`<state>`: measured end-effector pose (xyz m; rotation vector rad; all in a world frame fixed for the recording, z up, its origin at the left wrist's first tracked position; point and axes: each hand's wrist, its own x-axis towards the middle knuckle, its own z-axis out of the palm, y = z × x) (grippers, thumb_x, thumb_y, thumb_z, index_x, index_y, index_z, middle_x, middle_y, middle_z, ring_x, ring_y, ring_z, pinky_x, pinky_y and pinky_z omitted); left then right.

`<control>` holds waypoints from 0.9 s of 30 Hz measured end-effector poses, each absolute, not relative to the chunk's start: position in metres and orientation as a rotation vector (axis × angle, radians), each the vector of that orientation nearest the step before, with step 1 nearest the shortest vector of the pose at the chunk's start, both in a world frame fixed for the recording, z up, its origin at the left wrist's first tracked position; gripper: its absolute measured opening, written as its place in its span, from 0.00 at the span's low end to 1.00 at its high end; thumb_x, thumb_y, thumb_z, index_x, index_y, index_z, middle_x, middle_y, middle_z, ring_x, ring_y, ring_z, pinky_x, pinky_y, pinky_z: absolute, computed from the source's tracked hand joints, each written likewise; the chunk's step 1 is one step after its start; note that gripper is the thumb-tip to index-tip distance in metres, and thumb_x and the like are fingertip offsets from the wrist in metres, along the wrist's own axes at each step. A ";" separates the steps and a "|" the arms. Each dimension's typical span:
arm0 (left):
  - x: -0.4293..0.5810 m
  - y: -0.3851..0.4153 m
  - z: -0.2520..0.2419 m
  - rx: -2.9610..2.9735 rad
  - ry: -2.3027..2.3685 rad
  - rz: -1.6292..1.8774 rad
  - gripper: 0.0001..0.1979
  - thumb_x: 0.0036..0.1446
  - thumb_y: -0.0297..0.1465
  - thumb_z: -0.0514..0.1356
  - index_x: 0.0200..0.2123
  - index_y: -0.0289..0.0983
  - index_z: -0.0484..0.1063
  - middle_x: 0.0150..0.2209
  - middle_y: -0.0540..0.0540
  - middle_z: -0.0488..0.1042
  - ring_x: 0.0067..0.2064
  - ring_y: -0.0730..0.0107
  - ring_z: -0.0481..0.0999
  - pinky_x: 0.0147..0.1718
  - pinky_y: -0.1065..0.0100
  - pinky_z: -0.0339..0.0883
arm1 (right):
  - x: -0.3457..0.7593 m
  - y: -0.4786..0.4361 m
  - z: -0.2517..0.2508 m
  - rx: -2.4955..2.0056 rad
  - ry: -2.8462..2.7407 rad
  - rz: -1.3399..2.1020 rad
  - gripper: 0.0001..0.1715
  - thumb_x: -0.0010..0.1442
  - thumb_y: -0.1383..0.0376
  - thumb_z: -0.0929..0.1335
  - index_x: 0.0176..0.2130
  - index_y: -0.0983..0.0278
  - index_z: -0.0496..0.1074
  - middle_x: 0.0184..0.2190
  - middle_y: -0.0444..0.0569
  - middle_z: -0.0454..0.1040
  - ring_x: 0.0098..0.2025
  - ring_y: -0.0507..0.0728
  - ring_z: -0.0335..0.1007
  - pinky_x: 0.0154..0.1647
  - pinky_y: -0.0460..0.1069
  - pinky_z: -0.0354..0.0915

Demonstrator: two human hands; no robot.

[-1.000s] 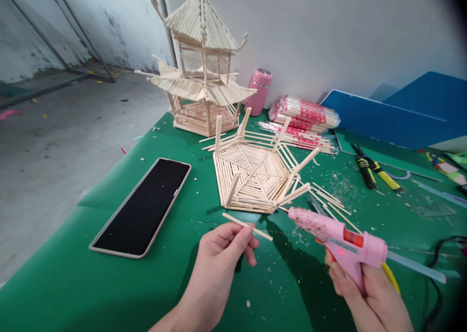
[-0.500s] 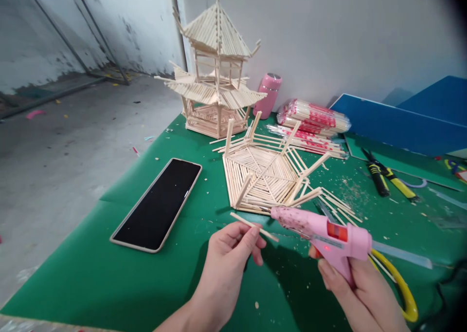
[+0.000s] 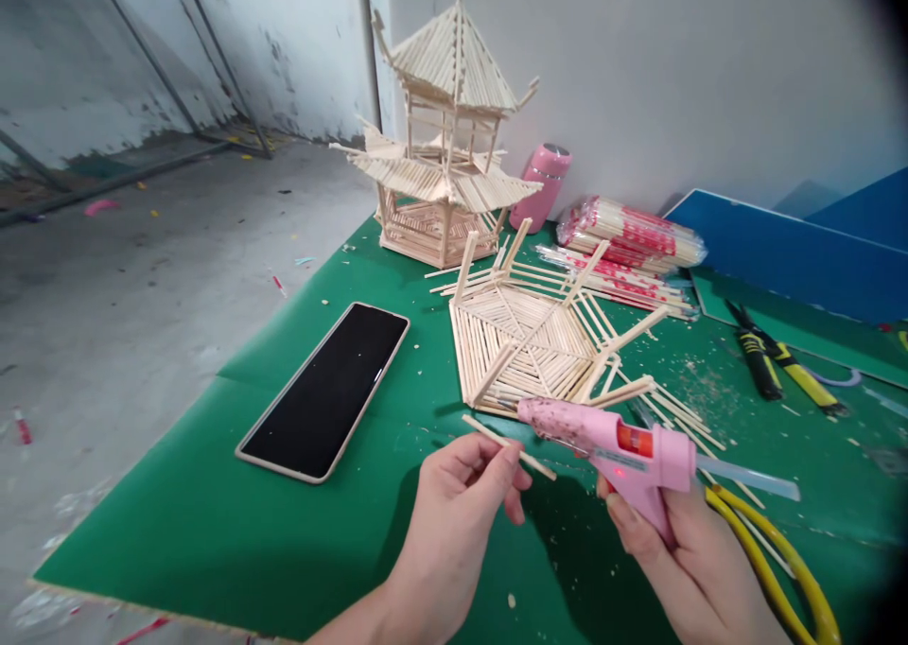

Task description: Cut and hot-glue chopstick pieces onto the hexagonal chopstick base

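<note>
My left hand (image 3: 464, 494) pinches a short wooden stick (image 3: 508, 446) between thumb and fingers, held level above the green mat (image 3: 213, 531). My right hand (image 3: 685, 565) grips a pink glue gun (image 3: 610, 437) by its handle. Its nozzle points left and sits just above the stick, near the front edge of a flat hexagonal stick frame (image 3: 529, 338) with upright posts. A finished two-tier stick pagoda (image 3: 446, 148) stands behind the frame.
A dark phone (image 3: 327, 390) lies face up left of the frame. Packs of chopsticks (image 3: 631, 238) and a pink bottle (image 3: 548, 186) sit by the wall. Black-and-yellow cutters (image 3: 777, 366), yellow-handled pliers (image 3: 773, 560), loose sticks and a blue board (image 3: 794, 252) lie to the right.
The glue gun has moved left, from right of the stick to just above it. The stick stays pinched in my left hand. The view has shifted, so everything sits further right.
</note>
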<state>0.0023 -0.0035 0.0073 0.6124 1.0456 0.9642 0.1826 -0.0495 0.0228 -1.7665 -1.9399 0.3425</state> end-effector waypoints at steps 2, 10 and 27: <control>0.002 -0.004 0.007 0.619 1.043 0.960 0.11 0.51 0.34 0.61 0.22 0.33 0.70 0.19 0.50 0.70 0.20 0.80 0.63 0.23 0.73 0.55 | 0.182 -0.050 0.023 -1.764 -1.949 0.339 0.14 0.59 0.59 0.61 0.44 0.60 0.65 0.33 0.49 0.75 0.30 0.56 0.73 0.25 0.44 0.69; 0.002 -0.004 0.007 0.621 1.039 0.951 0.12 0.52 0.35 0.60 0.22 0.34 0.70 0.20 0.50 0.70 0.20 0.79 0.63 0.23 0.73 0.55 | 0.182 -0.051 0.022 -1.793 -1.913 0.345 0.17 0.58 0.58 0.62 0.46 0.60 0.65 0.35 0.50 0.76 0.32 0.57 0.74 0.29 0.45 0.71; 0.002 -0.004 0.007 0.617 1.031 0.947 0.11 0.52 0.35 0.60 0.23 0.34 0.70 0.20 0.50 0.70 0.21 0.80 0.63 0.24 0.73 0.54 | 0.180 -0.049 0.024 -1.786 -1.951 0.327 0.15 0.59 0.59 0.61 0.46 0.60 0.64 0.32 0.48 0.75 0.29 0.54 0.73 0.25 0.42 0.69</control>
